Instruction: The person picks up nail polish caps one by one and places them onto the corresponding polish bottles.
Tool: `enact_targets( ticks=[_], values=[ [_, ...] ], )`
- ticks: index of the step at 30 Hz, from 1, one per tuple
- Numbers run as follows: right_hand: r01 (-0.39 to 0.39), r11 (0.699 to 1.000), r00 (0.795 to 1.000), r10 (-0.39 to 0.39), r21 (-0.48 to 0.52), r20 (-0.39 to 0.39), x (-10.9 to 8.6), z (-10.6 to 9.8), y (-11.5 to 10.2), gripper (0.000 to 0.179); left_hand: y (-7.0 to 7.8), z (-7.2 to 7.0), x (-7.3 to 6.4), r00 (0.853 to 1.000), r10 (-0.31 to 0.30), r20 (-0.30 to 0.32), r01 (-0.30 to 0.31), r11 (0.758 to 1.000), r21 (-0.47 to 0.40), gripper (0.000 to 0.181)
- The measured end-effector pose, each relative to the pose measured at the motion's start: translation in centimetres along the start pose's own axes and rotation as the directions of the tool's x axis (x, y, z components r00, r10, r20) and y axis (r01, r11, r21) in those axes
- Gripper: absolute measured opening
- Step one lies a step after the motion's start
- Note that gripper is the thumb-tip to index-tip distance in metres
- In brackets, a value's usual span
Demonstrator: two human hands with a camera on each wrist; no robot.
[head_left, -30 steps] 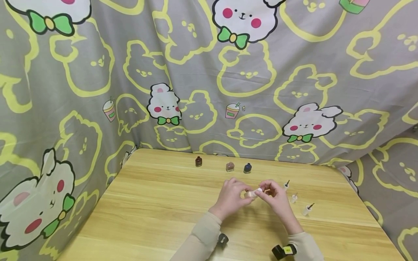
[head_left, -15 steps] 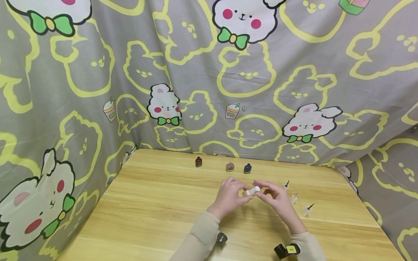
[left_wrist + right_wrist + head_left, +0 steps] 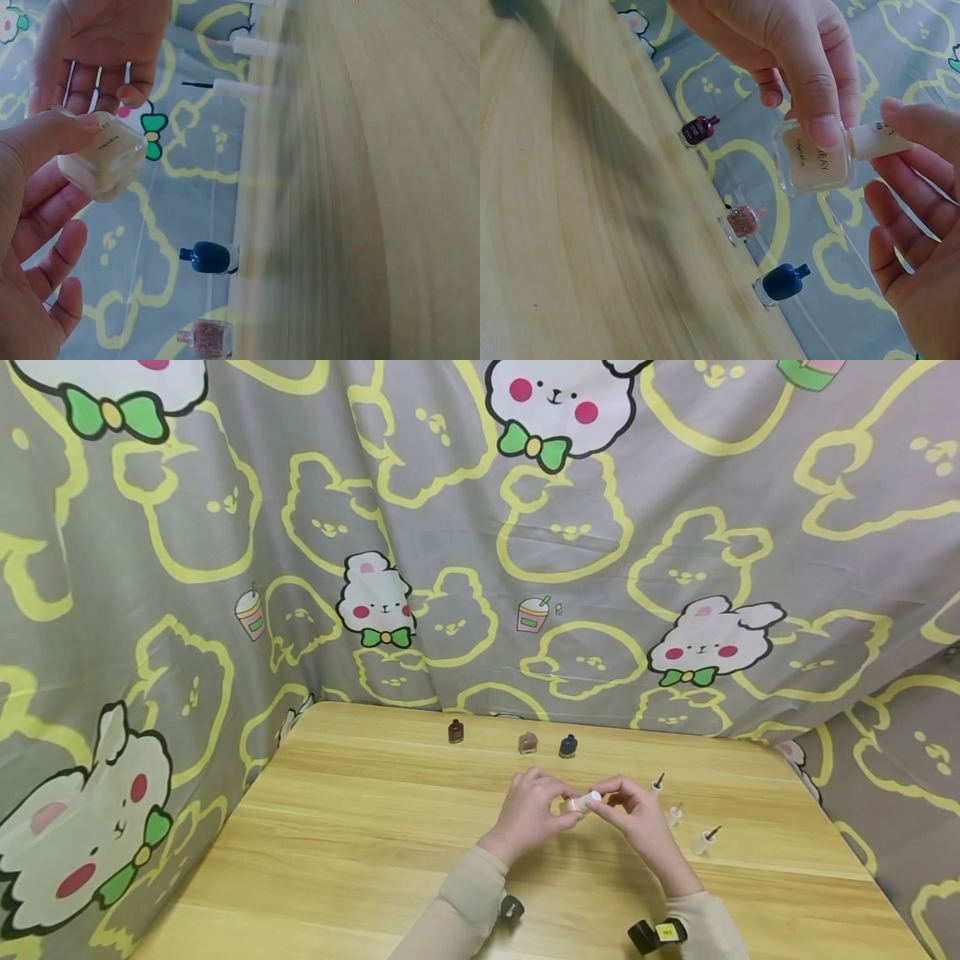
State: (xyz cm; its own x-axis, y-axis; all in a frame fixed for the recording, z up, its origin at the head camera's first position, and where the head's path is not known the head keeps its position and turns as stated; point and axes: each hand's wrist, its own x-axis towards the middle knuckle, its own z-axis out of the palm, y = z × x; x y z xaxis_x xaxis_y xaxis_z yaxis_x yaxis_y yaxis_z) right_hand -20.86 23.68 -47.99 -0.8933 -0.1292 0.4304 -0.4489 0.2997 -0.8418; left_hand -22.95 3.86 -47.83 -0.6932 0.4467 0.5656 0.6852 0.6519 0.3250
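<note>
My left hand (image 3: 528,817) pinches a square clear nail polish bottle (image 3: 814,159) of pale polish between thumb and fingers, tilted above the table. Its white cap (image 3: 879,140) sits on the neck and points to the right. Thumb and fingers of my right hand (image 3: 641,827) pinch that cap; the other right fingers are loosely bent in the right wrist view. In the left wrist view, the bottle's body hides the cap.
Uncapped dark red (image 3: 456,732), glittery pink (image 3: 528,743) and blue (image 3: 567,747) polish bottles stand along the table's back edge. To the right, three white caps (image 3: 705,842) stand brush-up. A patterned curtain (image 3: 450,527) hangs behind the table (image 3: 337,827).
Half a second ago my right fingers were spread off the white cap; now they pinch it again, as they did a second ago. The left hand still holds the bottle in about the same place.
</note>
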Motion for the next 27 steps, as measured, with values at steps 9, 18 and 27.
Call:
enact_targets(
  ticks=[9,18,27],
  values=[
    [-0.049,0.999,0.995,0.048,-0.016,-0.085,0.23,0.53,-0.37,0.016,0.44,-0.17,0.04,1.000,0.006,0.007,-0.006,1.000,-0.001,0.023],
    [-0.048,0.999,0.992,0.046,-0.011,-0.119,0.05,0.84,-0.23,0.018,0.50,0.01,0.06,1.000,0.024,-0.019,-0.024,1.000,0.008,0.022],
    [-0.065,0.998,0.990,0.061,-0.027,-0.130,0.04,1.05,-0.48,0.019,0.46,-0.10,-0.02,1.000,0.014,0.002,-0.014,1.000,0.012,0.022]
  ],
)
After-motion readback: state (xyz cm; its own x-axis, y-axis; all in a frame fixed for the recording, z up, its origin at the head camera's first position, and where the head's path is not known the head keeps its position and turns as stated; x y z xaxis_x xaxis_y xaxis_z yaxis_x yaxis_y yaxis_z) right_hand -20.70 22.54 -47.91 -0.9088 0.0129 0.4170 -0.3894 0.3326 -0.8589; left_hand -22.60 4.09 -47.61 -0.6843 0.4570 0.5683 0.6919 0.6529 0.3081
